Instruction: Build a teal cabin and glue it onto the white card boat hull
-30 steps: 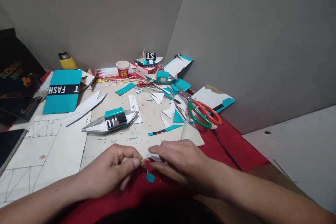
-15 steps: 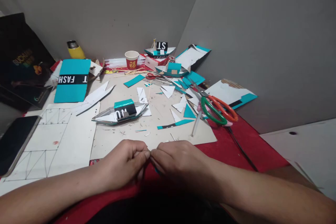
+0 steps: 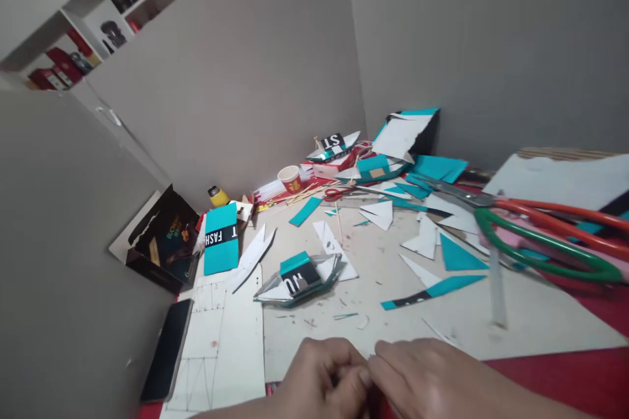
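My left hand (image 3: pixel 324 376) and my right hand (image 3: pixel 427 373) meet at the bottom edge, fingertips pressed together. Both are closed, and whatever lies between the fingers is hidden. Just beyond them a small cardboard boat (image 3: pixel 299 280) with a teal and black cabin rests on the pale board (image 3: pixel 388 334). Right of the boat lie a narrow teal and black strip (image 3: pixel 432 292), a teal triangle (image 3: pixel 459 254) and white paper scraps (image 3: pixel 378 215). Large scissors (image 3: pixel 545 255) with green and orange handles lie at the right.
Two more model boats (image 3: pixel 334 146) (image 3: pixel 376 168) stand at the back near a paper cup (image 3: pixel 289 179). At the left are a teal card (image 3: pixel 221 258), a phone (image 3: pixel 168 347), a sheet of line drawings (image 3: pixel 236 334) and a dark box (image 3: pixel 164 239). Grey walls (image 3: pixel 275 65) enclose the table.
The view has tilted up and turned left, bringing a wall shelf into sight. The hands appear lower in the picture, still closed and together. The things on the table seem unmoved.
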A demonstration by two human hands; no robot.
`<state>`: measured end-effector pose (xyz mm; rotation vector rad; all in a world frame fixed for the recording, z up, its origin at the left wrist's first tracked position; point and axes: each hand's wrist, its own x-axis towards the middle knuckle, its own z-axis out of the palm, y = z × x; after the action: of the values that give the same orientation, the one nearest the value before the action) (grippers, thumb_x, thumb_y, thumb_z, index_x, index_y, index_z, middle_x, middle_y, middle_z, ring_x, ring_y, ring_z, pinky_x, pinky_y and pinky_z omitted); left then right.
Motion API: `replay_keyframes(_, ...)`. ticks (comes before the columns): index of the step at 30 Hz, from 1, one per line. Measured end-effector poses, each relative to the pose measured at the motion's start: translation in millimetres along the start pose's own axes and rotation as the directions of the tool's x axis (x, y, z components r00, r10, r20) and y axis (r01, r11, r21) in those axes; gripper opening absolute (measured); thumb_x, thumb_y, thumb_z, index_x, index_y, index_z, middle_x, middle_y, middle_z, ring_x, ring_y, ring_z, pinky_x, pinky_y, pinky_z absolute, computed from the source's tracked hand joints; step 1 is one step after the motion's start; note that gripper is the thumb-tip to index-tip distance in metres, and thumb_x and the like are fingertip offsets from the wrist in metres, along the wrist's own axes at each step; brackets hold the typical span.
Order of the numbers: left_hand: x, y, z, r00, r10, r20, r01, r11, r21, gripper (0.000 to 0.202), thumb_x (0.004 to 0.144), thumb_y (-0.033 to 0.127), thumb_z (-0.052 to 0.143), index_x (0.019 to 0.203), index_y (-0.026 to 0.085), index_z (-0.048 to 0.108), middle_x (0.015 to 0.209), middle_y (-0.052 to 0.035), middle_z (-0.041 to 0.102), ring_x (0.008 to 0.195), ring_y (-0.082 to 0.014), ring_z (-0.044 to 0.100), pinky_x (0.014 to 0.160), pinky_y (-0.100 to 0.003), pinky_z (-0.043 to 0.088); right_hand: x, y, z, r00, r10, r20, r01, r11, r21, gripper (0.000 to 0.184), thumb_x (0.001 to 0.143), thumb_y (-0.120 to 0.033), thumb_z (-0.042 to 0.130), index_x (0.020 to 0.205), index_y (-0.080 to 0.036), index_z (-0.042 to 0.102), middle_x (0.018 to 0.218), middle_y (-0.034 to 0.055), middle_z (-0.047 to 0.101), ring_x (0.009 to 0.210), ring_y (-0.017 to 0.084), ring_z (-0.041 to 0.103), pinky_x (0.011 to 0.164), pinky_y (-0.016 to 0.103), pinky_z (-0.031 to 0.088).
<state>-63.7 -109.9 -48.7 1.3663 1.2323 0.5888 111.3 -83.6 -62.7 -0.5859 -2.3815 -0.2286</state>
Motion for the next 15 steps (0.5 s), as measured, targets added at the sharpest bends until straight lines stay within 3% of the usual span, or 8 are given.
replay_keyframes(4,-14.6,15.4,2.7,0.991,0.132,-0.035,-0.128,0.986,0.108,0.048,0.091,0.058,0.043,0.068,0.017,0.049,0.049,0.0,0.051,0.045,-0.0089,0.046,0.046,-0.02,0.036,3.2,10.5,-22.5,0.995,0.015,0.094,-0.012,1.0,-0.028,0.025,0.061,0.001,0.046,0.069,-0.022,0.045,0.057,-0.0005,0.056,0.045,0.017,0.05,0.046,0.032,0.022)
replay_keyframes(7,-22.1,27.3,-0.8,0.989,0.145,-0.033,-0.138,0.977,0.163,0.039,0.095,0.046,0.044,0.07,0.016,0.051,0.051,0.0001,0.055,0.049,-0.0092,0.049,0.05,-0.02,0.037,-1.9,34.5,-42.6,0.949,0.261,0.177,-0.243,0.963,-0.118,0.02,0.075,-0.001,0.049,0.069,-0.02,0.048,0.057,0.0005,0.056,0.046,0.015,0.051,0.048,0.029,0.026)
replay_keyframes(8,-22.5,29.3,-2.3,0.993,0.116,-0.027,-0.112,0.986,0.125,0.037,0.095,0.045,0.045,0.072,0.017,0.052,0.051,0.0009,0.055,0.047,-0.0087,0.049,0.049,-0.019,0.037,-5.5,43.2,-49.9,0.916,0.359,0.181,-0.34,0.932,-0.127,0.016,0.08,-0.006,0.05,0.07,-0.019,0.05,0.059,0.0014,0.058,0.049,0.016,0.053,0.05,0.028,0.029)
replay_keyframes(11,-19.7,30.2,-3.4,1.0,-0.006,-0.028,0.005,1.0,-0.03,0.038,0.093,0.049,0.047,0.072,0.018,0.05,0.047,0.0036,0.054,0.039,-0.0062,0.042,0.042,-0.017,0.031,-17.9,64.2,-72.2,0.871,0.477,0.118,-0.47,0.879,-0.079,0.019,0.087,-0.017,0.048,0.069,-0.018,0.051,0.059,0.0006,0.057,0.05,0.014,0.053,0.05,0.025,0.033)
replay_keyframes(15,-12.7,28.6,-2.1,0.997,-0.069,0.017,0.071,0.988,-0.134,0.042,0.088,0.055,0.051,0.071,0.017,0.05,0.044,0.0043,0.054,0.034,-0.0053,0.039,0.039,-0.017,0.029,-26.7,74.1,-83.6,0.853,0.517,0.067,-0.505,0.852,-0.14,0.033,0.094,-0.027,0.043,0.063,-0.019,0.05,0.051,-0.0007,0.052,0.042,0.014,0.048,0.045,0.026,0.031)
